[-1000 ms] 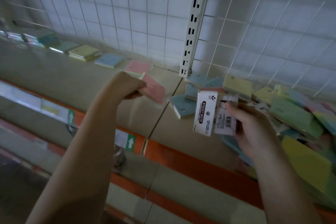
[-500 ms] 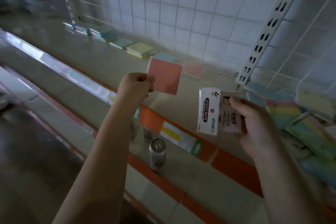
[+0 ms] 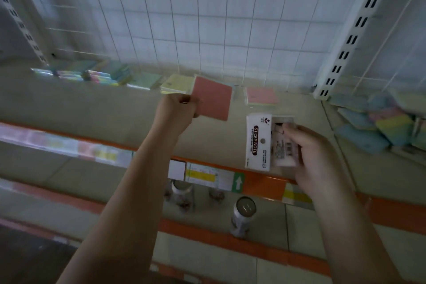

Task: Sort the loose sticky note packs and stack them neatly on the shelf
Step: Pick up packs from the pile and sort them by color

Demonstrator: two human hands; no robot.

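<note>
Pink pack (image 3: pixel 212 98), two cans (image 3: pixel 243 215).

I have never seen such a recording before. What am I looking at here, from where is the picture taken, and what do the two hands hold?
There is no machine here. A person wears a camera on the head, so the picture looks forward and down at that person's own two bare arms in front of a store shelf.

The left hand pinches a pink pack of sticky notes by its corner and holds it up above the shelf. The right hand grips white packs, and the front one reads "STICKY NOTE".

On the shelf, a row of sorted packs lies along the wire grid at the back, with another pink pack nearest the hands. At the right lies a loose pile of coloured packs, not yet sorted. Cans stand on the lower shelf.
</note>
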